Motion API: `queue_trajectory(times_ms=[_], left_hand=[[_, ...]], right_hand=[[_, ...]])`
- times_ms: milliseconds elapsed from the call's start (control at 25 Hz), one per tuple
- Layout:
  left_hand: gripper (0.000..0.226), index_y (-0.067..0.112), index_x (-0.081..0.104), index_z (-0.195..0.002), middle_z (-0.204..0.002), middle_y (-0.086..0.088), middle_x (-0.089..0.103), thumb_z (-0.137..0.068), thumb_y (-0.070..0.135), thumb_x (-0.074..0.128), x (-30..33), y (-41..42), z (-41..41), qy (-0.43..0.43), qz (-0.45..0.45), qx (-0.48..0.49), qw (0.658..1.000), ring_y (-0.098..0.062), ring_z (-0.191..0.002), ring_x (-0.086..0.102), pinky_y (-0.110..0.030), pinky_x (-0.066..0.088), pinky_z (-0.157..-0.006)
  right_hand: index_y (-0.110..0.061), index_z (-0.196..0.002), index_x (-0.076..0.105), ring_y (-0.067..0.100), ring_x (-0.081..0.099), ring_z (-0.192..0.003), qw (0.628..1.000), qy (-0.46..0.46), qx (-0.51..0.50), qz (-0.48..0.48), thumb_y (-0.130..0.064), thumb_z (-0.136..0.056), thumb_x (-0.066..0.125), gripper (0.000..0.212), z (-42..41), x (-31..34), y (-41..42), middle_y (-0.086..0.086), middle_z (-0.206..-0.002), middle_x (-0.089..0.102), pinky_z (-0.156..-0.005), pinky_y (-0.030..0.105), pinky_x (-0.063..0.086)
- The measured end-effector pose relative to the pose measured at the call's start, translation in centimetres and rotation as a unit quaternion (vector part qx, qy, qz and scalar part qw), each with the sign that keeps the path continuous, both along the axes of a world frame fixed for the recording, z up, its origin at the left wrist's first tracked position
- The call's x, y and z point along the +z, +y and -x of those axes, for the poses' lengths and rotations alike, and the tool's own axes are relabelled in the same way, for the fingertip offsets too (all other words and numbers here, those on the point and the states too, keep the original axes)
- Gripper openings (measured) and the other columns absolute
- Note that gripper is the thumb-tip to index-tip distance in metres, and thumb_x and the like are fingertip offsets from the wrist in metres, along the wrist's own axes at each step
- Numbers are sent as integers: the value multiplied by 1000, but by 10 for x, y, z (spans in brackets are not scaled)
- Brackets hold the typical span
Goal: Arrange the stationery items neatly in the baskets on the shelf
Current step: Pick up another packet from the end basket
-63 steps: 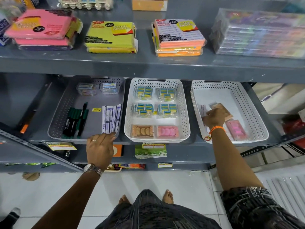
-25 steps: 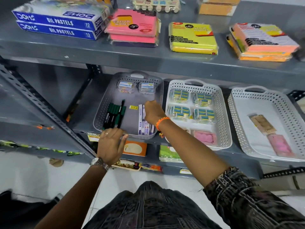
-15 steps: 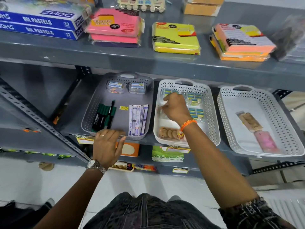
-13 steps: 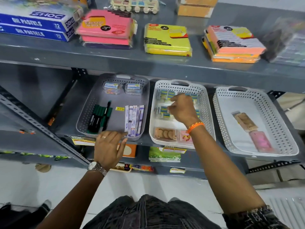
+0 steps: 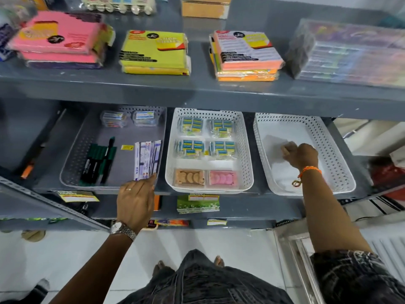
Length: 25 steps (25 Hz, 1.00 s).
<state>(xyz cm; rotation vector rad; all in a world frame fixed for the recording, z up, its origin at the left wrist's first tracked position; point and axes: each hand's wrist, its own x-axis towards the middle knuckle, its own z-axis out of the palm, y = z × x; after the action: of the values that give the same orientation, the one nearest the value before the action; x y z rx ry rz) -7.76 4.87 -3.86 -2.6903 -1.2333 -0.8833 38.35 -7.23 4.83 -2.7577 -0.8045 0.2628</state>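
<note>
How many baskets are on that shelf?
3. The grey basket sits on the left, a white basket holding small packs is in the middle, and another white basket is on the right. None seem hidden.

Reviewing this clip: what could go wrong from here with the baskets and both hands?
The right hand is closed around something tan inside the right white basket, which sits near the shelf edge; a tug might slide it forward. The left hand presses the grey basket by the upright white packets; a nudge may topple them.
</note>
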Motion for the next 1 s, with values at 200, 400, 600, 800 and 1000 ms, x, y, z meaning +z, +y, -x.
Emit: queue_trajectory(times_ms=[200,400,600,800,1000], left_hand=[[39,7,70,-122,-85,-10,74,-87,6,53,-4,3,-1,-2,-2,11,1000,-32,-71,65,-40,44,-71],[42,9,70,-122,-85,-10,74,-85,5,51,-7,1,-1,0,-5,24,1000,-32,-72,64,-39,42,-73],[40,10,71,-121,-87,-9,75,-86,4,53,-8,-1,-3,-11,4,37,999,-32,-74,65,-39,40,-74],[41,12,70,-124,-90,-9,75,-90,8,48,-13,0,-1,-10,24,38,999,-31,-79,65,-39,40,-78],[39,11,69,-124,-90,-8,75,-92,10,48,-11,-1,-3,-9,32,43,999,-30,-80,65,-40,43,-79]], right_hand=[[7,-107,64,43,60,-108,999,-9,-39,7,-57,-87,57,68,-13,-10,-1,29,-108,67,-95,48,44],[-1,-73,70,41,67,-77,998,-31,-45,7,-64,-71,59,64,-30,-29,-9,22,-76,70,-71,38,51],[-7,-73,71,37,67,-73,994,-49,-73,-67,-21,-61,82,21,-2,-9,-20,18,-74,71,-65,32,50],[-8,-93,73,38,69,-93,985,-32,-70,-154,-16,-62,87,35,27,5,-25,20,-101,73,-81,38,53],[-19,-103,73,24,72,-92,970,17,-21,-240,-26,-57,89,49,53,16,-8,5,-106,74,-83,31,56]])
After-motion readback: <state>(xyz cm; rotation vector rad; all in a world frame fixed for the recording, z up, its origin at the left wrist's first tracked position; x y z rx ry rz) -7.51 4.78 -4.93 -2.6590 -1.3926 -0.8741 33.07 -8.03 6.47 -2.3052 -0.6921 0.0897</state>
